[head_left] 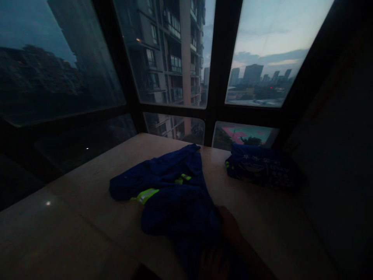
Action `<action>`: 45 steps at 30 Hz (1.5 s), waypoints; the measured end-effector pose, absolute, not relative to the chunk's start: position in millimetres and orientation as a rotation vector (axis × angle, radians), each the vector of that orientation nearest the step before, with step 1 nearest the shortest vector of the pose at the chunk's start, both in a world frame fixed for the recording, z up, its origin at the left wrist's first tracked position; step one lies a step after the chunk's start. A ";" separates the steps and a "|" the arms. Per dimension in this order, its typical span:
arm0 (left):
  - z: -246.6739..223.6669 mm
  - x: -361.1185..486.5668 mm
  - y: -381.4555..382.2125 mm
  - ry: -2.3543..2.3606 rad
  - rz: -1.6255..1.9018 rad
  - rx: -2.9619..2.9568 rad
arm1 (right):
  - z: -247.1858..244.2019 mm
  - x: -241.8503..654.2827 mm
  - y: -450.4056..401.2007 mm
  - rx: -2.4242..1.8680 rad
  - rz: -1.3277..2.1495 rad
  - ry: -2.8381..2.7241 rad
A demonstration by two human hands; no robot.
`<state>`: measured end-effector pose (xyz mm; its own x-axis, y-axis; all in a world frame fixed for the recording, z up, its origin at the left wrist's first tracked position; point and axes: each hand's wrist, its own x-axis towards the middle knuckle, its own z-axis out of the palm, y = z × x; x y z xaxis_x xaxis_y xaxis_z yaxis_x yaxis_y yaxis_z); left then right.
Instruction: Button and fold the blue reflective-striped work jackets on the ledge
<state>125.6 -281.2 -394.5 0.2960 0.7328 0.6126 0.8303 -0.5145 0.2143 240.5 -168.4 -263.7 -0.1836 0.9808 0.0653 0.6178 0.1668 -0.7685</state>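
Two bare hands of yours are on or at a dark blue garment (180, 206), which lies rumpled across the lower centre of the frame. Your right hand (228, 221) is at the garment's right edge, its forearm running down to the bottom right; the fingers are lost in shadow, so you cannot tell whether they pinch the cloth or only rest against it. Your left hand (214, 262) shows dimly at the bottom edge, right of centre, with its fingers over the cloth, and its grip cannot be told either.

One part of the garment reaches toward the middle left, with a yellow-green and silver band (147, 195) across it, and another narrows upward near the centre. Smaller yellow-green patches (183, 179) show between them. You have the cloth spread on a pale, smooth ledge (87, 210), whose far edge meets the dark-framed windows.

At the middle right, well apart from your garment, sits a folded blue bundle (262, 167) with white lettering too dim to read. Beyond the glass you see a tall building (175, 50) at the upper centre and a cloudy sky (271, 35) at the upper right.
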 end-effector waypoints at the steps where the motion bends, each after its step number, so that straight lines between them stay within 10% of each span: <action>1: -388.1 121.0 -283.2 -1.447 -1.042 -2.464 | -264.1 242.4 -177.0 -1.513 0.821 -1.871; 13: -217.2 55.1 -217.9 -2.025 -0.938 -2.231 | -263.4 204.8 -239.2 -1.471 0.773 -2.046; 29: -275.8 -3.9 -215.8 -2.472 -0.780 -2.181 | -195.8 120.6 -39.0 -1.583 0.180 -2.304; 45: -262.5 -36.5 -201.7 -2.613 -1.525 -1.491 | -244.0 151.2 -134.0 -1.575 0.311 -2.517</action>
<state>-36.5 -201.7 -262.5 -0.5875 0.7796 0.2170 0.5722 0.2105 0.7927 151.2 -134.0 -244.0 -0.4347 0.9003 0.0220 0.8680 0.4253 -0.2563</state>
